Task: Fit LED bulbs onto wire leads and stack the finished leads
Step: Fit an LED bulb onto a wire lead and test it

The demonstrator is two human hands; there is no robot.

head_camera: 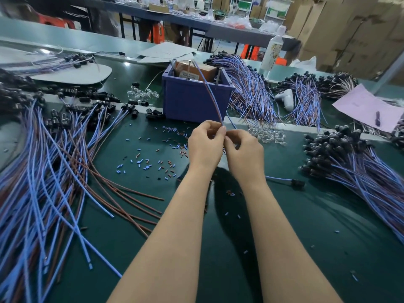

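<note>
Right now, your left hand [205,145] and right hand [246,153] both pinch thin blue-brown lead [211,95] above smooth green mat [306,226], lead arcs past boxy bin [192,101], glassy bulbs [267,134] just right, mat open toward you.

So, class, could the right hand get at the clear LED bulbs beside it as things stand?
Probably yes: the clear LED bulbs lie just beyond the right hand, nothing between, though it pinches a wire lead.

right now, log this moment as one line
stage: fitting | left hand: pinches blue-and-brown wire lead | right hand: pinches its lower end | lead: rises toward blue plastic bin
</note>
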